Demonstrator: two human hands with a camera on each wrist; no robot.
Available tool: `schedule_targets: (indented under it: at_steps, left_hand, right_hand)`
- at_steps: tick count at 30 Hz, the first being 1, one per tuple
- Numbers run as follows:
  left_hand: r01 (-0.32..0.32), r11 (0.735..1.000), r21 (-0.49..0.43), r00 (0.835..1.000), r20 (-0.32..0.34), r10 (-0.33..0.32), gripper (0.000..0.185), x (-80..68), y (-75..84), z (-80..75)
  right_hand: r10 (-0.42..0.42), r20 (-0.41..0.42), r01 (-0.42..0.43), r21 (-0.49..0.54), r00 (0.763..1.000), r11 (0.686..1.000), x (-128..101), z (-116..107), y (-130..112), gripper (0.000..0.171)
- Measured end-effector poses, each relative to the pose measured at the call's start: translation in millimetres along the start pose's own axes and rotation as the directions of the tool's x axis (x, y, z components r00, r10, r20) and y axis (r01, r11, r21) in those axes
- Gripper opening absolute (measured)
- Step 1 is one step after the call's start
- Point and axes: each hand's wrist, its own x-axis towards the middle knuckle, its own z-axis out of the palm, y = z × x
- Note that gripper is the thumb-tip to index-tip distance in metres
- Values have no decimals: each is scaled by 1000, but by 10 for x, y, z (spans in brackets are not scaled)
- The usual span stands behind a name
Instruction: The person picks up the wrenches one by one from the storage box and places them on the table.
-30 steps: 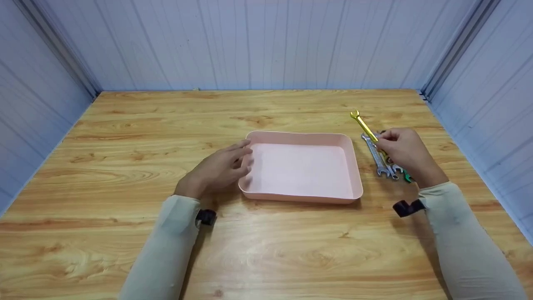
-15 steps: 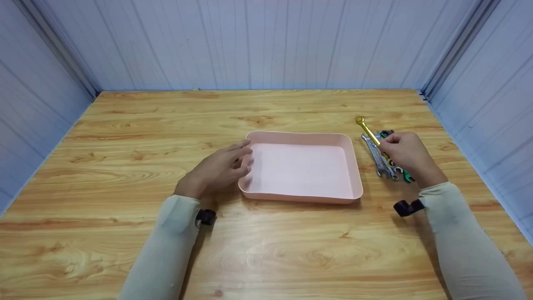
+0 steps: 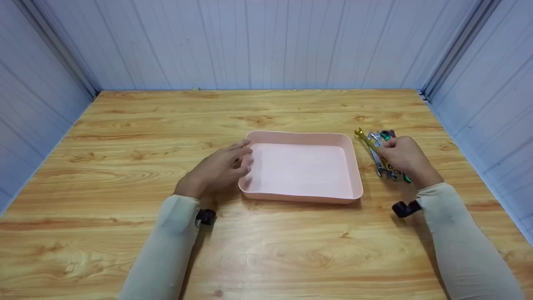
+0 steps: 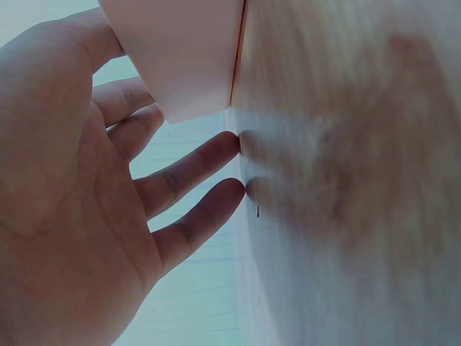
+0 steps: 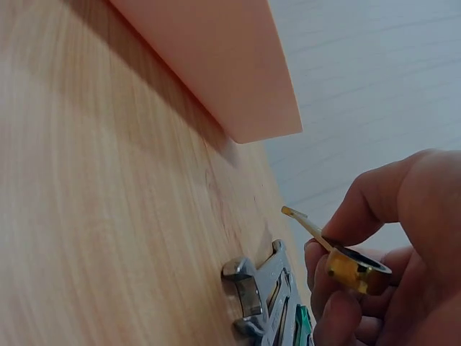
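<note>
The gold wrench [image 3: 369, 143], right of centre beside the pink tray [image 3: 357, 175], is pinched by the right hand [image 3: 402, 156]. The left hand [image 3: 216, 171] lies relaxed against the tray. Judged stiff, slick; best gripped mid-shaft.

A light wooden surface [image 3: 125, 137] carries a pink tray [image 3: 352, 166] near its middle and, just right of it, a small cluster of wrenches [image 3: 379, 160].
</note>
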Motion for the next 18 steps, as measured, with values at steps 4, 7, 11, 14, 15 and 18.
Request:
schedule_targets:
  at_steps: [4,7,11,14,15,18]
  left_hand:
    - [-14,1000,2,1000,0,14,51,-4,-2,-5]
    - [-23,1000,12,1000,-2,23,52,-6,-6,-8]
    - [-23,999,21,1000,-1,23,52,-6,-3,-13]
    - [-23,1000,21,1000,-1,23,52,-5,2,-16]
    - [-24,999,21,1000,-1,24,52,-2,1,-14]
    - [-19,1000,20,1000,0,19,52,-1,1,-22]
  right_hand:
    - [12,23,-12,-5,1000,1000,8,-5,12,28]
    - [16,36,-16,-9,999,1000,10,-8,20,27]
    - [10,41,-8,-27,999,1000,9,-4,19,26]
    - [9,33,-7,-45,999,999,10,1,14,27]
    - [8,34,-7,-50,999,999,11,4,11,29]
    - [1,46,2,-78,999,997,17,23,-18,37]
